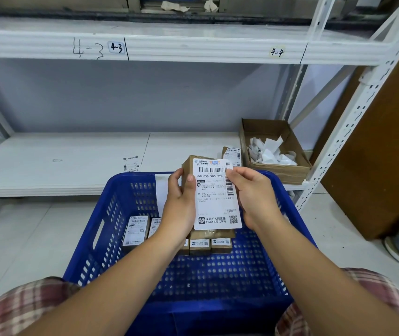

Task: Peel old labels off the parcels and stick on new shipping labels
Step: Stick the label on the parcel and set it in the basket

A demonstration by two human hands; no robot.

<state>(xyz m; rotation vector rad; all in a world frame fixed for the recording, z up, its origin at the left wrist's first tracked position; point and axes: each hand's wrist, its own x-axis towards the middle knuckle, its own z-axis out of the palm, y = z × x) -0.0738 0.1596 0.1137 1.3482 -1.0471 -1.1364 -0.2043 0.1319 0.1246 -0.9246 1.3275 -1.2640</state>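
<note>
A parcel stockroom. Numbered shelves (193, 48) stand beyond the fingers (190, 181); labelled parcels (136, 230) sit in a crate (217, 275) beneath them.

A brown cardboard parcel (186, 164), held upright over the far half of the blue crate (130, 178), has a white barcoded shipping label (215, 197) covering most of its front; more labelled brown parcels (136, 230) lie on the crate's floor, and another (232, 154) stands just beyond its far rim.
</note>
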